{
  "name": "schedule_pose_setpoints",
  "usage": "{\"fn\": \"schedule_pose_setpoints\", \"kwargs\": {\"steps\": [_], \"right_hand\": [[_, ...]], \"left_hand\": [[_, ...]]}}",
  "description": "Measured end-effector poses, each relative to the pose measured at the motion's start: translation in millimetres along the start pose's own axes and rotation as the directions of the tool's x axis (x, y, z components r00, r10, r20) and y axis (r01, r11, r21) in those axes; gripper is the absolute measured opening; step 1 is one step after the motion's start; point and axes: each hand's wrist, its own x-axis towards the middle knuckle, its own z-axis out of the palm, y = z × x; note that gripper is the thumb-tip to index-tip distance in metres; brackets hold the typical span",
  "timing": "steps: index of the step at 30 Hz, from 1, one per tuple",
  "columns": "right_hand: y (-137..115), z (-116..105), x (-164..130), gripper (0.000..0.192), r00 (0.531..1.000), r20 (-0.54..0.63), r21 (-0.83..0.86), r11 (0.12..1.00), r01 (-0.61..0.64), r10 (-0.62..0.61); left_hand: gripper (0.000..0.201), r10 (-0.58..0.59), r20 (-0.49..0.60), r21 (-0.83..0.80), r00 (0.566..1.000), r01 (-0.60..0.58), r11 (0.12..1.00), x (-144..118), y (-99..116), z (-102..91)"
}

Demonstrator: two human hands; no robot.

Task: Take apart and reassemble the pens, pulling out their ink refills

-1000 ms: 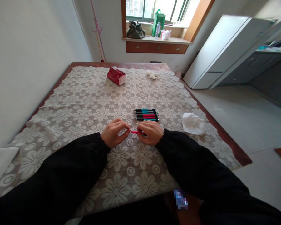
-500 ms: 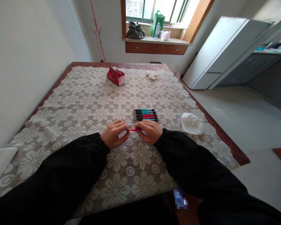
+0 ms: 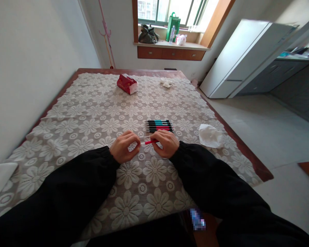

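Note:
My right hand (image 3: 166,142) is closed on a red pen barrel (image 3: 149,141), whose end points left out of the fingers. My left hand (image 3: 126,146) is closed in a pinch just to the left. A thin pale rod (image 3: 145,137) spans the gap between both hands, above the red barrel. At the left fingertips a small whitish piece shows beside the barrel's end, too small to name. Just beyond my right hand lies a row of several pens (image 3: 159,125), black with teal or red barrels, side by side; the nearest is partly covered by the hand.
A lace tablecloth (image 3: 92,111) covers the table. A crumpled white tissue (image 3: 210,136) lies to the right. Farther back are a red tissue pack (image 3: 127,84) and another crumpled tissue (image 3: 166,82). A white refrigerator (image 3: 237,55) stands beyond the table's right side.
My left fingers have drawn slightly left, away from the red barrel. A gap with a whitish piece now shows at the barrel's end. The pens lie as before.

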Motion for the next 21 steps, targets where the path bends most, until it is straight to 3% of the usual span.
{"fn": "schedule_pose_setpoints", "kwargs": {"steps": [9,21], "right_hand": [[0.7,4.1,-0.5,0.006,0.997,0.043,0.056,0.997,0.059,-0.061],[2.0,6.1,-0.3,0.012,0.994,0.006,0.060,0.993,0.104,-0.105]], "left_hand": [[0.005,0.026,0.032,-0.019,0.999,-0.026,0.999,-0.4,0.5,0.3],[0.010,0.104,-0.072,-0.080,0.992,-0.110,0.991,-1.5,-1.9,2.3]]}}
